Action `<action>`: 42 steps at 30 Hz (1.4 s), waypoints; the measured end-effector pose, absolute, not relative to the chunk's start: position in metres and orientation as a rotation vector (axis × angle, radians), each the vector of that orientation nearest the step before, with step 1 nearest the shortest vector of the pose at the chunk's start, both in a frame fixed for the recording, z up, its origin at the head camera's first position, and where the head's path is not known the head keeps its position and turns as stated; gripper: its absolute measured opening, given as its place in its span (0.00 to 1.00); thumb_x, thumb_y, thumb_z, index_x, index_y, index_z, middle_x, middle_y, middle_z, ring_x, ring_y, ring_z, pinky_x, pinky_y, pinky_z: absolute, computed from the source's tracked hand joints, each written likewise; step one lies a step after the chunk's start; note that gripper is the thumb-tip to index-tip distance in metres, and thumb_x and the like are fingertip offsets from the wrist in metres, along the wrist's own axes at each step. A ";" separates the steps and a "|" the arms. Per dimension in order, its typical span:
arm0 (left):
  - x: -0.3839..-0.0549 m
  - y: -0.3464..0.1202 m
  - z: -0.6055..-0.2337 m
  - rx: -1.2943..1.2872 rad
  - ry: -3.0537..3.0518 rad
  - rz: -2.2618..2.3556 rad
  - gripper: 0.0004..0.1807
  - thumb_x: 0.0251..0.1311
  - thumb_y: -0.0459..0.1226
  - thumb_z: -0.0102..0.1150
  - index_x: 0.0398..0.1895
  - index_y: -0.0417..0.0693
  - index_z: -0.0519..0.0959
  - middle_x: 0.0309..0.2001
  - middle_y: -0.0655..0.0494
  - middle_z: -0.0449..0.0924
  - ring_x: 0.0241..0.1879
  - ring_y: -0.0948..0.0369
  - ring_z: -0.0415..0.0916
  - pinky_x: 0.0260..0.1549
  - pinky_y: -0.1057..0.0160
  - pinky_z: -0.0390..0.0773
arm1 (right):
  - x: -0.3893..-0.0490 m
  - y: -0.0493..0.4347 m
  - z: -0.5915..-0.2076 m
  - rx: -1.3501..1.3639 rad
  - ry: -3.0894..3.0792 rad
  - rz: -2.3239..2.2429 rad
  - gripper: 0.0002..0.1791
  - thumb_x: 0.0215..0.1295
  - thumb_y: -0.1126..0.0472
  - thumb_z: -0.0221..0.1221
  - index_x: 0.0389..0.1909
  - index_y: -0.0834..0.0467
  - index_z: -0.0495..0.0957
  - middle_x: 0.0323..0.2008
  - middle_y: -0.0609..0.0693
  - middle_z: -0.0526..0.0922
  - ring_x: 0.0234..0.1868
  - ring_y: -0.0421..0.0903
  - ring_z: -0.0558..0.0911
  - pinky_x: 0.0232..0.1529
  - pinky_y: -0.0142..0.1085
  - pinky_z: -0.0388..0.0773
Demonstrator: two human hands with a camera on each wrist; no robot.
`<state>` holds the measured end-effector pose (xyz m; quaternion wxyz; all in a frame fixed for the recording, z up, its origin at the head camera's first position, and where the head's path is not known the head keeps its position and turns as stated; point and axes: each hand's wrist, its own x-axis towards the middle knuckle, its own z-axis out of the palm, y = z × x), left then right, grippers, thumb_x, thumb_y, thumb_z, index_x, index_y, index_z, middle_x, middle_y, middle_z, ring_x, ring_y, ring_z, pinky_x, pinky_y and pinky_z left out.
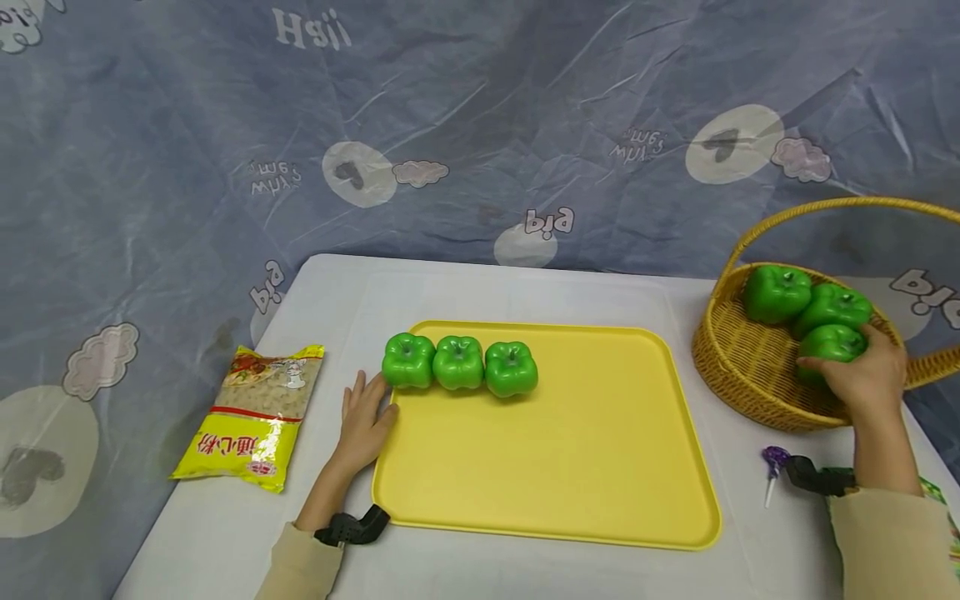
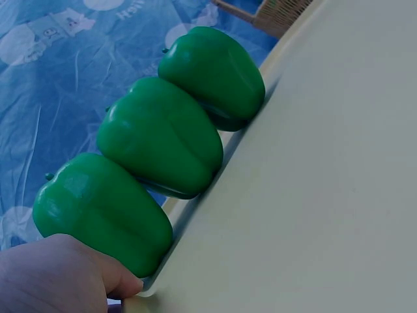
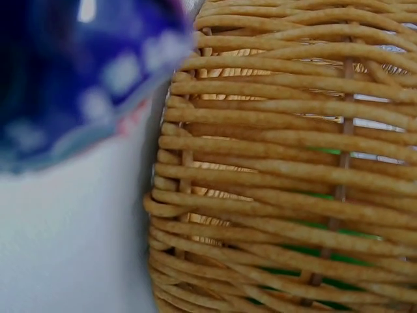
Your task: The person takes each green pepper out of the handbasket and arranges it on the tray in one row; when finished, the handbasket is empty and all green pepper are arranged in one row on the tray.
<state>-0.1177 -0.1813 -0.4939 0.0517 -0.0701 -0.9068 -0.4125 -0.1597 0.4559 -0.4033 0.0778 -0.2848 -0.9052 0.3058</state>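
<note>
Head view: right hand (image 1: 873, 367), inside the wicker basket (image 1: 712, 367), pinching one green bell pepper (image 1: 828, 343); thumb against the pepper's left side, fingers round its far right side. Lifted or resting: cannot tell.

Just beyond right hand, same basket: second basket pepper (image 1: 834, 305), green, close against the pinched one; third basket pepper (image 1: 777, 294), green, farther off and to the left.

Left hand (image 1: 365, 421): fingers extended, somewhat spread, thumb at the left rim of the yellow tray (image 1: 570, 450).

Just right of left hand, at the tray's far left corner: three green peppers, upright, stems up, in a close row. First tray pepper (image 1: 408, 361), nearest the fingers, contact unclear; middle tray pepper (image 1: 458, 362); last tray pepper (image 1: 512, 369), farthest from left hand.

Left of left hand, apart from it: yellow packet (image 1: 251, 417), red lettering, flat on white tabletop (image 1: 600, 575).

Near side of right hand: purple lollipop (image 1: 776, 457), white stick, beside the black wrist mount (image 1: 813, 477).

Beyond both hands: grey-blue cloth (image 1: 450, 83), printed with words and hearts.

Right wrist view: basket wall close up, green showing through the weave.
</note>
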 end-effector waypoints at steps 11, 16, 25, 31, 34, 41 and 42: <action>-0.118 -0.181 -0.493 -0.207 -2.773 -1.263 0.30 0.67 0.32 0.47 0.73 0.43 0.61 0.74 0.39 0.58 0.76 0.36 0.33 0.69 0.33 0.27 | -0.156 0.449 -0.398 -0.845 -2.702 0.878 0.51 0.64 0.51 0.61 0.76 0.67 0.42 0.74 0.73 0.42 0.72 0.72 0.47 0.70 0.66 0.48; -0.118 -0.182 -0.493 -0.203 -2.775 -1.258 0.30 0.68 0.32 0.46 0.74 0.43 0.60 0.74 0.39 0.57 0.76 0.36 0.33 0.70 0.33 0.27 | -0.152 0.438 -0.387 -0.805 -2.665 0.884 0.50 0.64 0.50 0.60 0.77 0.63 0.42 0.74 0.72 0.43 0.73 0.72 0.48 0.70 0.66 0.50; -0.119 -0.182 -0.492 -0.217 -2.775 -1.250 0.31 0.68 0.31 0.46 0.75 0.43 0.59 0.74 0.40 0.57 0.76 0.36 0.33 0.70 0.33 0.27 | -0.146 0.418 -0.361 -0.730 -2.620 0.865 0.50 0.63 0.46 0.61 0.77 0.59 0.45 0.74 0.69 0.46 0.71 0.71 0.50 0.66 0.68 0.53; -0.120 -0.182 -0.491 -0.214 -2.776 -1.246 0.31 0.67 0.31 0.46 0.74 0.43 0.59 0.74 0.39 0.57 0.76 0.36 0.33 0.70 0.33 0.27 | -0.138 0.388 -0.344 -0.640 -2.613 0.883 0.51 0.61 0.45 0.63 0.78 0.57 0.47 0.74 0.67 0.47 0.70 0.70 0.52 0.64 0.68 0.55; -0.120 -0.182 -0.492 -0.210 -2.780 -1.244 0.31 0.67 0.31 0.46 0.74 0.43 0.59 0.74 0.39 0.58 0.76 0.36 0.33 0.70 0.33 0.27 | -0.135 0.372 -0.341 -0.570 -2.614 0.936 0.51 0.60 0.46 0.64 0.78 0.55 0.47 0.75 0.66 0.47 0.71 0.70 0.50 0.65 0.68 0.53; -0.119 -0.182 -0.493 -0.205 -2.786 -1.253 0.31 0.68 0.31 0.46 0.74 0.43 0.59 0.74 0.39 0.57 0.76 0.36 0.33 0.70 0.33 0.27 | -0.135 0.335 -0.350 -0.328 -2.605 0.998 0.52 0.55 0.48 0.70 0.77 0.52 0.52 0.73 0.66 0.53 0.70 0.71 0.56 0.63 0.69 0.53; -0.119 -0.182 -0.493 -0.203 -2.787 -1.253 0.31 0.68 0.31 0.46 0.74 0.43 0.59 0.74 0.39 0.57 0.76 0.36 0.33 0.70 0.33 0.27 | -0.135 0.330 -0.352 -0.288 -2.611 1.000 0.52 0.55 0.48 0.70 0.77 0.53 0.53 0.73 0.67 0.54 0.69 0.71 0.57 0.62 0.70 0.54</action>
